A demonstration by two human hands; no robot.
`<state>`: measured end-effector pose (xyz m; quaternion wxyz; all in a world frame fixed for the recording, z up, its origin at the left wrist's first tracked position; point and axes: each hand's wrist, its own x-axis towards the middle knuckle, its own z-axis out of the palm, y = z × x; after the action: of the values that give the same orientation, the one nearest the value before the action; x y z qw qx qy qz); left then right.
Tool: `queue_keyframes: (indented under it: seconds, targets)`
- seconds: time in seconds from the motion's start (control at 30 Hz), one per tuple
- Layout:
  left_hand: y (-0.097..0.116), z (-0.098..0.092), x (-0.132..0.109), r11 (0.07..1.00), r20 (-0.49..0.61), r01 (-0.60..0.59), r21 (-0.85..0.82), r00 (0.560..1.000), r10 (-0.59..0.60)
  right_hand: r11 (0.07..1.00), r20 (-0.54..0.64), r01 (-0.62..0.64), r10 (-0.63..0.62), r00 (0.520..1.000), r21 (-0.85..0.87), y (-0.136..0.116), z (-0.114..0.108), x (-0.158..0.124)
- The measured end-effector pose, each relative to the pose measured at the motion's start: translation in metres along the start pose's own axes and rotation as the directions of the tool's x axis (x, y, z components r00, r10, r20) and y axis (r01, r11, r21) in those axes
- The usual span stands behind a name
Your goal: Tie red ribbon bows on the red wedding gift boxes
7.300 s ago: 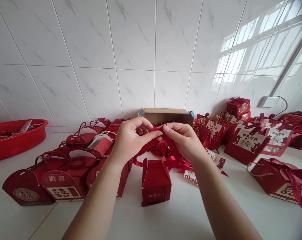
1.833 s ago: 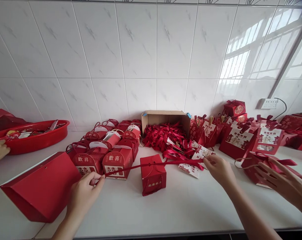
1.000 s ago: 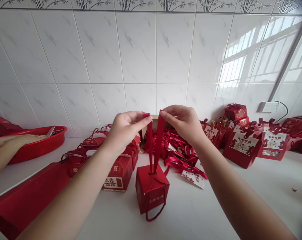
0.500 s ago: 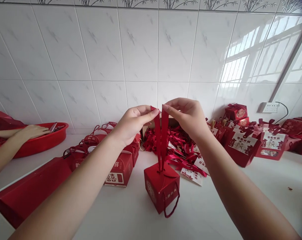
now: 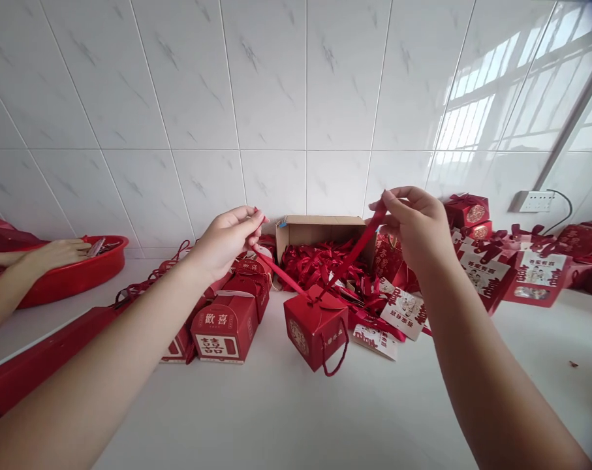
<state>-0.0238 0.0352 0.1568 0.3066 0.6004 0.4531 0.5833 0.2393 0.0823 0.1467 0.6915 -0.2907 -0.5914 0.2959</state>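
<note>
A small red gift box with a cord loop on its side is in the middle of the view, slightly tilted. From its top a red ribbon spreads in a V. My left hand pinches one ribbon end, up and to the left of the box. The other end is pinched by my right hand, higher and to the right. Where the two strands meet, at the lid, they are crossed or looped. Whether the box's lower corner touches the table I cannot tell.
Behind the gift box stands a cardboard box heaped with red ribbons and printed tags. Red boxes line the left, red bags the right. At far left another person's hand reaches into a red basin.
My hands have moved apart, pulling the ribbon ends from near upright to a wide V. The gift box appears higher in view, and the camera has tilted down.
</note>
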Motion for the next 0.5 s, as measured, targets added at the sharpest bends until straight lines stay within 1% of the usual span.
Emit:
queue_keyframes:
  seconds: [0.07, 0.13, 0.23, 0.3, 0.37, 0.4, 0.43, 0.47, 0.5]
  targets:
    - [-0.008, -0.003, 0.006, 1.0, -0.03, -0.004, 0.008, 1.0, 0.004, 1.0, -0.02, -0.012, 0.012, 1.0, -0.001, 0.003, -0.005, 0.001]
    - [-0.015, -0.004, 0.011, 1.0, -0.069, 0.002, -0.029, 0.998, -0.004, 1.0, -0.028, -0.016, 0.016, 0.999, 0.012, 0.006, -0.009, 0.0]
    - [-0.021, -0.004, 0.017, 0.989, -0.152, 0.03, -0.144, 0.987, -0.052, 0.999, -0.012, -0.02, 0.02, 1.0, 0.036, 0.007, -0.01, -0.006]
    - [-0.023, -0.002, 0.018, 0.963, -0.169, 0.062, -0.264, 0.98, -0.109, 0.998, 0.023, -0.041, 0.04, 0.999, 0.04, 0.008, -0.007, -0.011]
    - [-0.025, 0.002, 0.017, 0.929, -0.141, 0.086, -0.361, 0.979, -0.145, 0.996, 0.119, -0.084, 0.08, 0.99, 0.033, 0.01, 0.0, -0.018]
    - [-0.027, 0.005, 0.016, 0.927, -0.126, 0.082, -0.365, 0.983, -0.136, 0.994, 0.192, -0.11, 0.105, 0.976, 0.015, 0.012, 0.003, -0.021]
    - [-0.028, 0.009, 0.014, 0.943, -0.114, 0.071, -0.324, 0.987, -0.114, 0.991, 0.27, -0.129, 0.129, 0.954, -0.02, 0.015, 0.007, -0.024]
    - [-0.03, 0.012, 0.011, 0.971, -0.098, 0.059, -0.23, 0.992, -0.083, 0.988, 0.343, -0.139, 0.155, 0.927, -0.071, 0.018, 0.01, -0.027]
    - [-0.033, 0.016, 0.008, 0.995, -0.062, 0.046, -0.086, 0.997, -0.052, 0.981, 0.404, -0.137, 0.181, 0.896, -0.135, 0.023, 0.012, -0.029]
